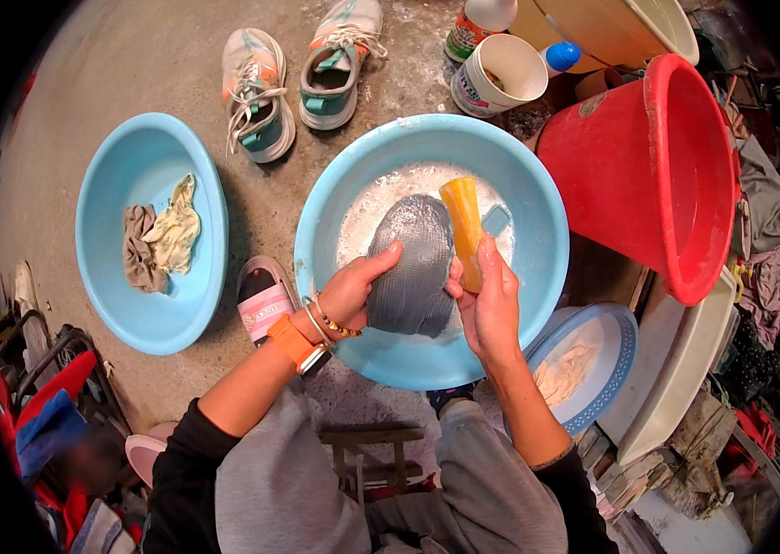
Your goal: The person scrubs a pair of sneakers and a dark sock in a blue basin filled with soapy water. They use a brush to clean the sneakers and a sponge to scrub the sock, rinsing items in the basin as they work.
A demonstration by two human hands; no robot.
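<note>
My left hand [355,284] grips the left side of a wet, dark grey oval insole or shoe upper piece [412,266]; I cannot tell exactly which. A yellow bar of soap [463,228] is upright in my right hand [490,298], close against the grey piece's right edge, which the fingers of that hand also seem to touch. Both are held over a light blue plastic basin [431,370] with sudsy water [390,187] in it. A small blue rectangular thing [496,220] shows at the suds' right side.
Left stands another blue basin [103,284] with crumpled cloths [172,232]. Sneakers [262,104] lie beyond, a pink slipper [267,305] between the basins. Right are a tilted red bucket [611,173], a white tub [490,79], a bottle [476,28] and a blue-rimmed basket [622,353] with cloth.
</note>
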